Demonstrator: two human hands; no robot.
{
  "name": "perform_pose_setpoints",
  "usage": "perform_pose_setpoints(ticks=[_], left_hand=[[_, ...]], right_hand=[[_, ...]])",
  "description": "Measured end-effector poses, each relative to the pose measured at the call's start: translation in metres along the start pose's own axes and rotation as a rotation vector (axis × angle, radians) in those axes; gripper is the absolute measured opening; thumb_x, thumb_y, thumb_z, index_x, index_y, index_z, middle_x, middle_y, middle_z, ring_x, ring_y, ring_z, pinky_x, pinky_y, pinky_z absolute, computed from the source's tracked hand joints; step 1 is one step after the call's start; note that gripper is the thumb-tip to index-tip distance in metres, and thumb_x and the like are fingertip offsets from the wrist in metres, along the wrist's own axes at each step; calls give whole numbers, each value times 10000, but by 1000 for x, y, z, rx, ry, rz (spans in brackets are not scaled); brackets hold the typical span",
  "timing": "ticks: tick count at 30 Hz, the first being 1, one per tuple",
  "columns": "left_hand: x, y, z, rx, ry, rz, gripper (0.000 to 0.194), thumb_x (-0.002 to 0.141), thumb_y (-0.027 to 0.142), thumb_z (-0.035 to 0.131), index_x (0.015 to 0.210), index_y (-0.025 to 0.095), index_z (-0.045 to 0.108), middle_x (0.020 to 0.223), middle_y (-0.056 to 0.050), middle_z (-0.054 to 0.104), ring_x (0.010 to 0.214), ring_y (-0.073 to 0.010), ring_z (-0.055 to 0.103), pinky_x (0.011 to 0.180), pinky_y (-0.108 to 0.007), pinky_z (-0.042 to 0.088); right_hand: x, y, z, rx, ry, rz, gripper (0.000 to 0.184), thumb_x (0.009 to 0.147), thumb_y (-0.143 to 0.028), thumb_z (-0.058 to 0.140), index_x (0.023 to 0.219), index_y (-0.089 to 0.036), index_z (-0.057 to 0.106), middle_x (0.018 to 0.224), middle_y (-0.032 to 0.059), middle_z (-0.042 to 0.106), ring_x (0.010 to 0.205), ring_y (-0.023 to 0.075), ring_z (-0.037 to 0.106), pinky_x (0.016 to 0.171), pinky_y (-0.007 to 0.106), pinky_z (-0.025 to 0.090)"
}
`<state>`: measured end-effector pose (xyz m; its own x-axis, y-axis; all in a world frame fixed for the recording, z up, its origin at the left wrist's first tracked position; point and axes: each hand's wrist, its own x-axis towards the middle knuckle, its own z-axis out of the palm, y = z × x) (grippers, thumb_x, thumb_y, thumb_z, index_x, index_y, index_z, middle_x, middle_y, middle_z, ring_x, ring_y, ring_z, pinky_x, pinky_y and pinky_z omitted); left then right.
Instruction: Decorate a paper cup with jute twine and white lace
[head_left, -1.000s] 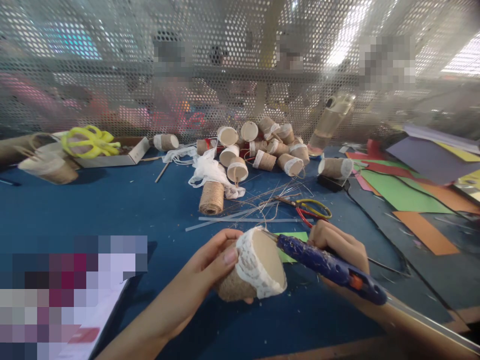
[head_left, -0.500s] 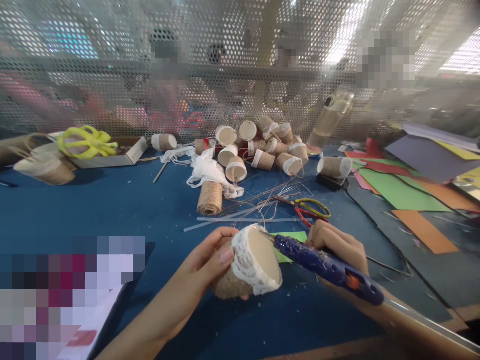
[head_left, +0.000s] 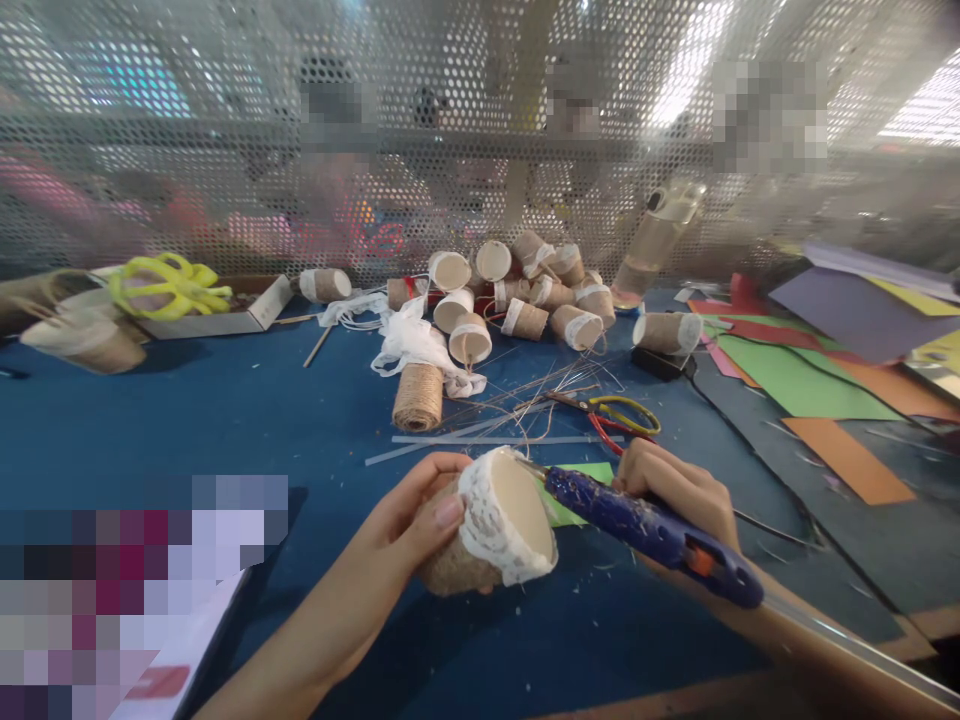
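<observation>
My left hand is closed around a twine-wrapped cup, tilted with its pale round end facing right. A band of white lace circles the cup near that end. My right hand grips a dark blue glue gun, its fingers partly hidden behind the gun. The metal nozzle is at the top edge of the cup, by the lace; I cannot tell whether it touches. A clear glue stick runs out of the gun's back end. Behind the cup lies a green paper piece.
Scissors, loose glue sticks and a twine spool lie beyond my hands. Several wrapped cups are heaped by the perforated metal screen. A black cord and coloured papers are at right, a bottle behind.
The cup and glue gun appear shifted very slightly left, along with the whole view. Both hands keep their hold, and the nozzle stays at the cup's top edge.
</observation>
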<state>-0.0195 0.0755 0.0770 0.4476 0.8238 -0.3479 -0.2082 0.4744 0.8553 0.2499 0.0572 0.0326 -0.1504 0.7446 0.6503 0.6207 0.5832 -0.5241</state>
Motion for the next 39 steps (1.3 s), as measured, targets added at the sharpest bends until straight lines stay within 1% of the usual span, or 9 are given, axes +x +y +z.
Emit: perform_pose_setpoints(ticks=[6,9,12,15,23,29,33,36,39], left_hand=[[0,0,0,48,22,-11,438,838,527,745,1155,252,622,1067,-57,721,725,-195,696,694,-335,577],[1,-2,0,108,79,37,418,828,541,750,1127,271,637,1040,-31,708,841,-201,664,711,-284,532],[1,-4,1,163,113,105,448,785,581,779,1094,282,656,1003,-12,693,939,-201,619,747,-250,481],[2,-4,3,165,114,122,467,754,605,796,1071,290,660,974,4,683,900,-184,612,760,-248,465],[0,-3,5,263,165,198,448,742,606,802,1045,295,687,871,26,634,766,-136,559,664,-195,443],[-2,-2,8,290,237,142,510,691,627,821,1048,296,670,918,1,588,812,-178,554,612,-207,520],[-1,-5,6,310,242,188,494,715,622,808,1063,299,673,934,1,614,813,-168,550,655,-205,515],[0,-5,5,268,243,192,477,721,626,803,1062,314,683,933,13,638,813,-160,554,668,-199,488],[1,-3,5,200,246,136,480,701,644,811,1044,326,702,943,22,667,836,-161,572,699,-203,461]], right_hand=[[1,0,-2,-40,-19,-15,306,966,-168,515,684,-227,411,667,-23,433,548,105,461,511,229,398],[2,0,-2,-52,-18,-40,300,980,-181,503,700,-231,407,671,-22,426,544,105,459,507,231,396],[2,1,-2,-101,-13,-85,298,945,-119,551,709,-230,408,676,-29,419,534,97,440,509,229,387],[1,2,-2,-136,-21,-127,294,907,-62,578,726,-231,419,688,-30,422,541,95,433,513,227,379],[3,0,-5,-151,-19,-124,283,916,-57,567,740,-231,430,694,-30,437,549,96,459,513,221,380],[4,-1,-8,-200,-61,-135,276,926,-73,565,742,-226,428,701,-27,433,549,93,436,522,213,368],[3,0,-10,-209,-118,-109,241,957,-100,531,768,-222,446,716,-22,424,562,96,431,531,223,347],[2,0,-10,-134,-86,-86,248,940,-83,551,772,-227,437,723,-18,432,580,106,444,544,238,359],[2,-2,-11,-36,-21,-51,249,909,-85,576,777,-234,426,717,-18,426,601,126,444,556,262,366]])
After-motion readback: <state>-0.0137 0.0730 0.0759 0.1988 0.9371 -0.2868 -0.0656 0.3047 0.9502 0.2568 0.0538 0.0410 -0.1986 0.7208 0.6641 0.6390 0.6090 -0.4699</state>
